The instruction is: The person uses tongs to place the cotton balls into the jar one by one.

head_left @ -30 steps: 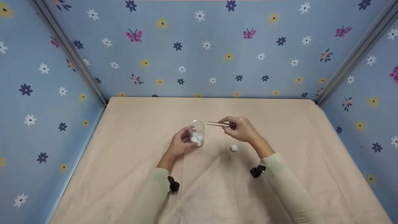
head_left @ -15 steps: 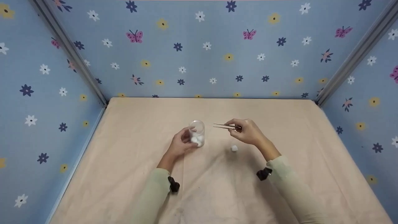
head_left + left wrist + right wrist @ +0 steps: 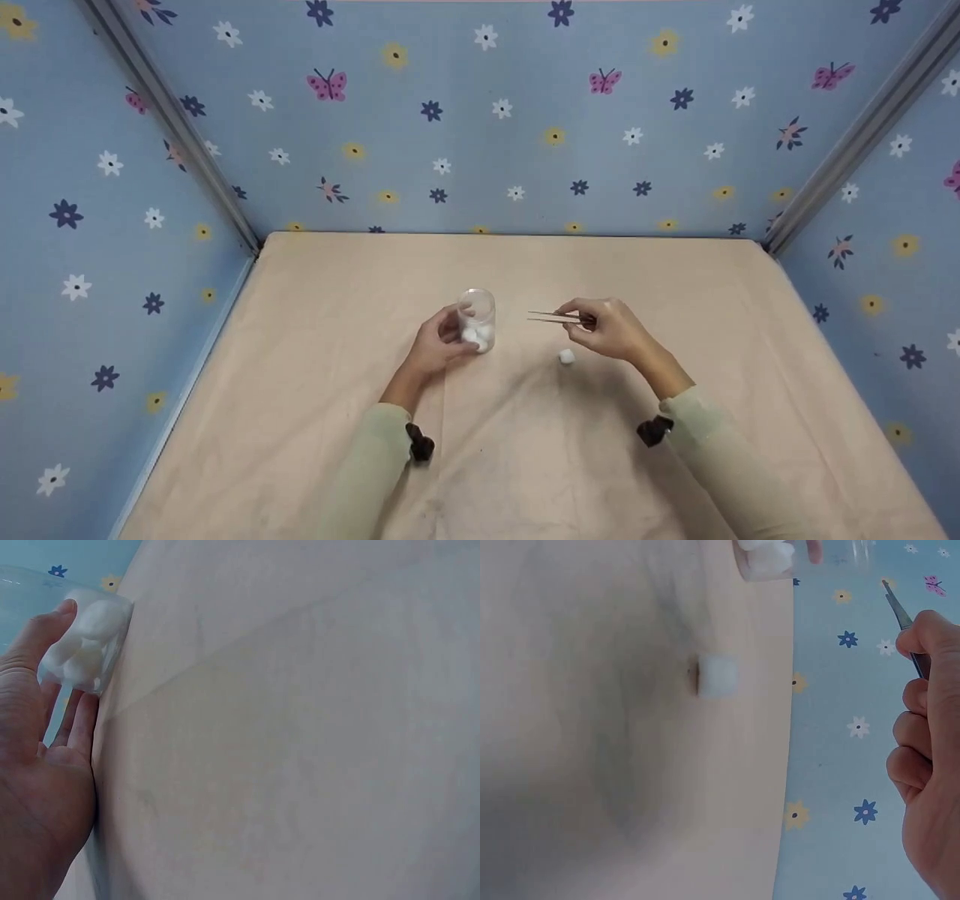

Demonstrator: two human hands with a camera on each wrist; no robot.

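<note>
My left hand [image 3: 433, 346] grips a clear jar [image 3: 480, 304] that stands upright on the cloth, its thumb and fingers round the side. Several white cotton balls [image 3: 86, 634] lie in the lower part of the jar, as the left wrist view shows. To the right, my right hand [image 3: 611, 330] pinches a pair of tweezers [image 3: 551, 317] above the table. Their tips point left toward the jar, slightly apart, with nothing between them. One loose cotton ball [image 3: 567, 357] sits on the cloth below the tweezers; it also shows in the right wrist view.
A pale peach cloth [image 3: 337, 300] with creases covers the table. Blue walls [image 3: 510, 75] with flowers and butterflies stand at the back and both sides, with grey posts [image 3: 180, 127] at the corners. Dark wrist cameras [image 3: 420, 444] sit on both sleeves.
My right hand has moved to the right and a little nearer to me with the tweezers, away from the jar. The left hand, jar and loose cotton ball stay in place.
</note>
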